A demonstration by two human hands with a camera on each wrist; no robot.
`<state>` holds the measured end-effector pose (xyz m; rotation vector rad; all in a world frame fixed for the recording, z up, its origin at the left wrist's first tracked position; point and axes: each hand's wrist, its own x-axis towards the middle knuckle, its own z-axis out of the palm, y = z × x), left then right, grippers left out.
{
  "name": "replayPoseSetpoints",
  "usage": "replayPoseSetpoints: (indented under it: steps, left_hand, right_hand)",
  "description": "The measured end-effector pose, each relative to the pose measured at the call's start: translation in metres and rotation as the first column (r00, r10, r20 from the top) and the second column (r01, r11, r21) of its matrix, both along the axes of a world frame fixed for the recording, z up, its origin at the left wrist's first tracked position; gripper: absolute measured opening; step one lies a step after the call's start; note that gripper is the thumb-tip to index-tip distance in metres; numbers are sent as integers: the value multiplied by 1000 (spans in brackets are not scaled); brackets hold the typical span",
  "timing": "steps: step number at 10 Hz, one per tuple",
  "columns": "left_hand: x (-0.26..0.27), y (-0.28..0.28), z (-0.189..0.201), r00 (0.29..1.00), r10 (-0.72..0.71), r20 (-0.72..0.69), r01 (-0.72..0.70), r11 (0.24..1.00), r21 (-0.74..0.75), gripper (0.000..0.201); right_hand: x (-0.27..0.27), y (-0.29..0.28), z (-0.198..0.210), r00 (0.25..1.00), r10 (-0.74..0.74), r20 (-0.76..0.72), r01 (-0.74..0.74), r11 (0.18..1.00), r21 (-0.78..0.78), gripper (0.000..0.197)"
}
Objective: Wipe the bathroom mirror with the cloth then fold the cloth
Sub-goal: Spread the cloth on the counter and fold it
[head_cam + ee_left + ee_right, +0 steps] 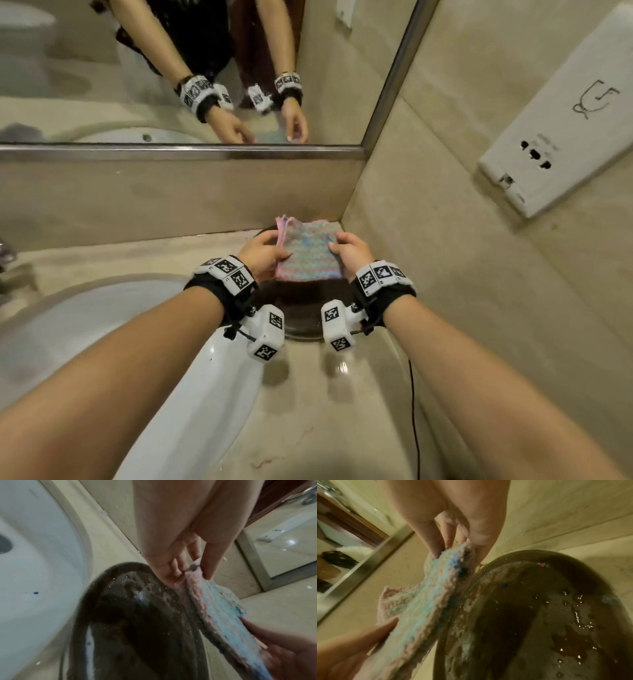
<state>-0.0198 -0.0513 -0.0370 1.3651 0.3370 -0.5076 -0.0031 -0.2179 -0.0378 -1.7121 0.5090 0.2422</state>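
A pink and pale blue knitted cloth [306, 251] hangs folded in layers over a dark round dish [301, 322] in the counter's back right corner. My left hand [274, 251] pinches its left edge between thumb and fingers, and my right hand [337, 248] pinches the right edge. The left wrist view shows the left hand [195, 569] gripping the cloth [219, 608]. The right wrist view shows the right hand [453, 547] gripping the cloth [428, 601]. The mirror [154, 68] fills the wall above, reflecting both hands.
A white sink [102, 325] lies left of the dish, with a tap [5, 260] at the far left edge. The dish [539, 615] is wet with water drops. A white socket panel [565, 120] sits on the right wall. A thin dark cable [414, 411] runs along the counter.
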Motion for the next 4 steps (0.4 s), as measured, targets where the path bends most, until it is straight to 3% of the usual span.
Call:
replayPoseSetpoints:
  steps: [2,3,4]
  left_hand:
    - [10,-4,-39,983,-20,-183,62,971,230,40]
    - [11,0,-37,983,-8,-181,55,966,253,35]
    - [13,5,-26,995,14,-101,13,963,268,30]
  right_hand:
    - [21,-22,-72,982,1,-191,-53,962,-267,11]
    - [21,-25,-75,982,-20,-187,-34,960,-279,10]
    - [26,-24,-69,986,-25,-162,-23,958,-286,23]
